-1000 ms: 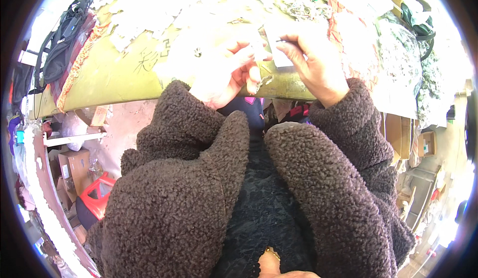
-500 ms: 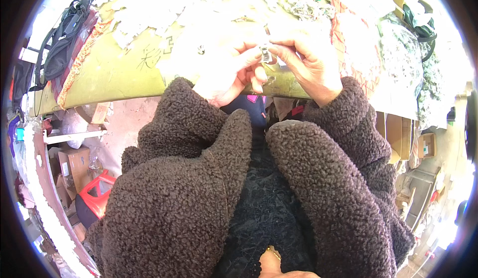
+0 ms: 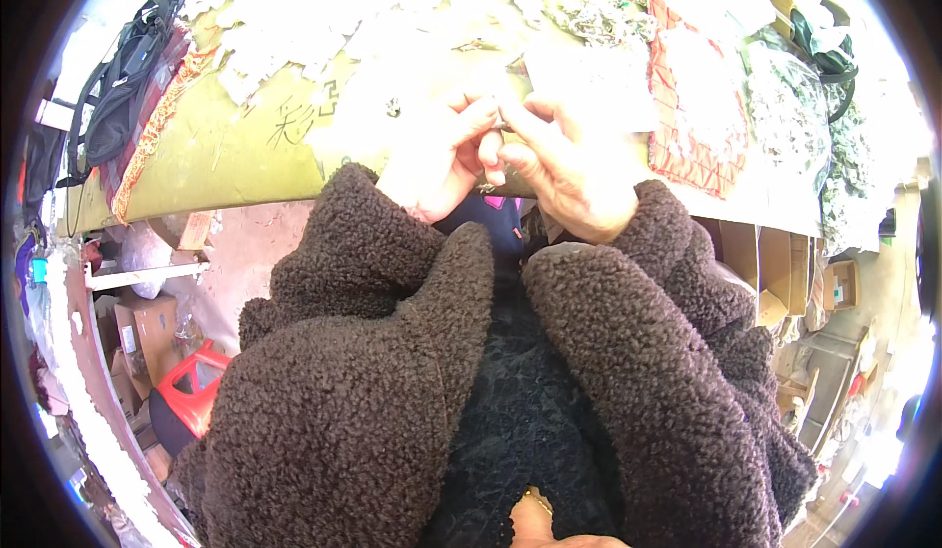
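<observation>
My left hand (image 3: 432, 163) and my right hand (image 3: 581, 180) meet over the near edge of the yellow-green table (image 3: 231, 160). Between their fingertips is a small shiny piece (image 3: 504, 127), mostly covered by the fingers and washed out by glare; its kind cannot be made out. The left thumb and index finger pinch it, with the other fingers curled below. From the right, my right thumb and index finger close on it. A tiny dark-and-silver piece (image 3: 393, 107) lies on the table beyond the left hand.
Pale scraps (image 3: 280, 43) spread over the far table, partly lost in glare. Orange-red netting (image 3: 695, 141) and clear bags (image 3: 790, 106) lie at the right. Black straps (image 3: 123, 87) lie at the far left. Cardboard boxes (image 3: 152, 327) and a red plastic stool (image 3: 196, 383) stand below left.
My right hand has moved left and toward me, turning over the small piece. That piece showed plainly between the fingertips before and is now mostly covered. The left hand has shifted slightly left.
</observation>
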### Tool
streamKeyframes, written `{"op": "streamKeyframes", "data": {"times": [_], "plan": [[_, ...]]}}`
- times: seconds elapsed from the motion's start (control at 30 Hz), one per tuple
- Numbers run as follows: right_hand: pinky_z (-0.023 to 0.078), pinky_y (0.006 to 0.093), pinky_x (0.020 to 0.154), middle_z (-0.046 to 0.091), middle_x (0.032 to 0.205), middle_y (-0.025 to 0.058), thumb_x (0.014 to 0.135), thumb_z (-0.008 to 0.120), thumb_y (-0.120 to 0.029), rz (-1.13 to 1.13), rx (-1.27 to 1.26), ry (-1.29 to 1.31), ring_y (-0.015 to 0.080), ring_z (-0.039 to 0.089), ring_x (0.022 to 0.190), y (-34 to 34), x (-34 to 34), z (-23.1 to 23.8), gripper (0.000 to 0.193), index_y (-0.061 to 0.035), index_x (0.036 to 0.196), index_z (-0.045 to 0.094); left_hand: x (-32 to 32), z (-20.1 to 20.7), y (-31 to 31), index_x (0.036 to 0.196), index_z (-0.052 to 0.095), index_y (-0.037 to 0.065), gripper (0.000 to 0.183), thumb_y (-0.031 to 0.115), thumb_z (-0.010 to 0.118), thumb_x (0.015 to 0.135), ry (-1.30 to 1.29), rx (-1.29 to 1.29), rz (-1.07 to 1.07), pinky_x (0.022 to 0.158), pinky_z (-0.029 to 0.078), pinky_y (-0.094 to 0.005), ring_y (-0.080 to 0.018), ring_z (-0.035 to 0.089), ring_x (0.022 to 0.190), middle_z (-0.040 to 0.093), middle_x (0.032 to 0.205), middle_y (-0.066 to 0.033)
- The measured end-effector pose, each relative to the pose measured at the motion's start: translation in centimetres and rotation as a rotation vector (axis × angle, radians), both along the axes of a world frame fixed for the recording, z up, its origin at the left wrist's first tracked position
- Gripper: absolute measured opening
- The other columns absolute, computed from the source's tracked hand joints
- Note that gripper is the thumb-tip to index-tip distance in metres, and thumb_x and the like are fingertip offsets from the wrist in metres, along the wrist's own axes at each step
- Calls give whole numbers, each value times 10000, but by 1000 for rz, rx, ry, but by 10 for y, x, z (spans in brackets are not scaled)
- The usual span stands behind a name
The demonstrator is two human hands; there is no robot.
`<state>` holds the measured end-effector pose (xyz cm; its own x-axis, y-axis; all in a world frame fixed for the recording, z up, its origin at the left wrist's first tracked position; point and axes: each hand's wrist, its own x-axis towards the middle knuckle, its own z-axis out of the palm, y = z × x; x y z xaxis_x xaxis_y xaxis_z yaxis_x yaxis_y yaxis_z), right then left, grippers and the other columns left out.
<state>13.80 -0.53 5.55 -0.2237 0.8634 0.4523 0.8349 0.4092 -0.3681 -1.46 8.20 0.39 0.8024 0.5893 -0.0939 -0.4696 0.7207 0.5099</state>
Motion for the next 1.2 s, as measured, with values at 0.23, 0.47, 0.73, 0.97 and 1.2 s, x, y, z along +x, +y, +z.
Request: {"op": "streamKeyframes", "data": {"times": [0.23, 0.47, 0.73, 0.97, 1.2], "plan": [[468, 341, 674, 578, 811, 123, 841, 615, -70, -332, 127, -80, 268, 579, 745, 37, 35, -2, 185, -27, 1020, 638, 3, 1, -1, 1084, 543, -18, 194, 99, 521, 930, -13, 8, -6, 517, 535, -289, -144, 595, 598, 632, 947, -173], [461, 367, 627, 568, 765, 112, 802, 650, -95, -228, 129, -258, 290, 581, 709, 47, 50, -20, 109, -37, 893, 643, 6, 0, -1, 1138, 526, 2, 240, 114, 533, 926, 85, 39, 10, 488, 496, -263, -141, 577, 612, 630, 1017, -175], [468, 340, 602, 614, 755, 83, 821, 628, -123, -131, -5, 223, 227, 597, 689, 34, 24, -2, 89, -76, 895, 638, 0, -1, 3, 1140, 538, 20, 241, 140, 533, 931, 96, 36, -22, 490, 492, -248, -134, 578, 611, 634, 986, -126], [484, 291, 701, 632, 834, 90, 828, 646, -46, -115, -40, 81, 195, 617, 789, 23, 10, 5, 106, -20, 929, 627, -2, -2, 5, 1073, 549, 4, 183, 124, 528, 935, 11, 21, -72, 548, 532, -285, -130, 602, 665, 611, 848, -60], [475, 293, 688, 606, 849, 102, 842, 622, -25, -43, -73, 277, 219, 592, 762, 16, -4, -5, 162, -8, 1003, 613, -1, -6, 3, 1020, 569, 1, 166, 137, 543, 929, -32, 17, -41, 556, 524, -276, -126, 594, 614, 615, 782, -50]]}}
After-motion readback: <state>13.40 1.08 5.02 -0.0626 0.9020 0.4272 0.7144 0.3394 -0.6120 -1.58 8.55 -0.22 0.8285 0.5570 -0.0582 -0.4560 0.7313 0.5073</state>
